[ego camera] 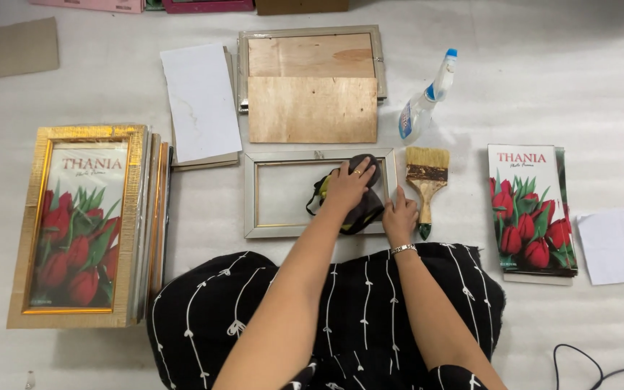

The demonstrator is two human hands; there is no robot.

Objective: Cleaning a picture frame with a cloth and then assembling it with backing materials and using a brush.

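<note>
While a stack of gold frames (81, 224) sits at nine o'clock, the silver frame (317, 193) lies at centre. On its glass the left hand (348, 186) presses a dark cloth (361, 209), fingers curled over it; the right hand (399, 217) rests flat at the frame's right edge. Soft cloth bunches easily; glass looks fragile, so hold the rim. Brush (426, 180) lies at three o'clock.

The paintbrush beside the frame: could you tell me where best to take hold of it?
Grip the paintbrush by its narrow wooden handle, coming from the near side: the handle points toward the person, next to the right hand, while the bristles face away.
</note>
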